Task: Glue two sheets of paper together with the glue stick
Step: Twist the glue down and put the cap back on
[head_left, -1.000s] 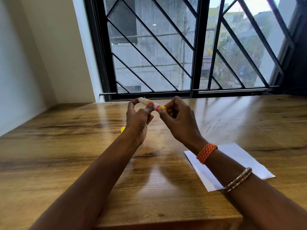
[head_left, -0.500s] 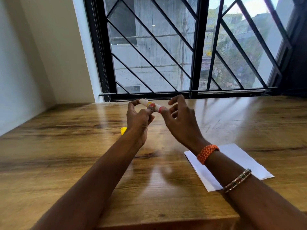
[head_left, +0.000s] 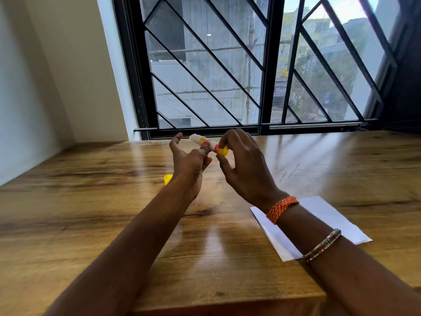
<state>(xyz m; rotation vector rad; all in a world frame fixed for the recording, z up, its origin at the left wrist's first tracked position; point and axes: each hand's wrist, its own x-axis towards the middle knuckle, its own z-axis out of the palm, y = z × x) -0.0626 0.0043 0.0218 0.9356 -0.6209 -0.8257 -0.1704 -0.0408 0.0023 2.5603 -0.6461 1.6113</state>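
Wooden table (head_left: pixel 91 213) carries white paper (head_left: pixel 330 215) and a yellow cap (head_left: pixel 167 179).

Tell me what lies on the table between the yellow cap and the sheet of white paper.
Nothing rests there: the head view shows only bare wood of the table between the yellow cap and the white paper. The left forearm crosses above that stretch.
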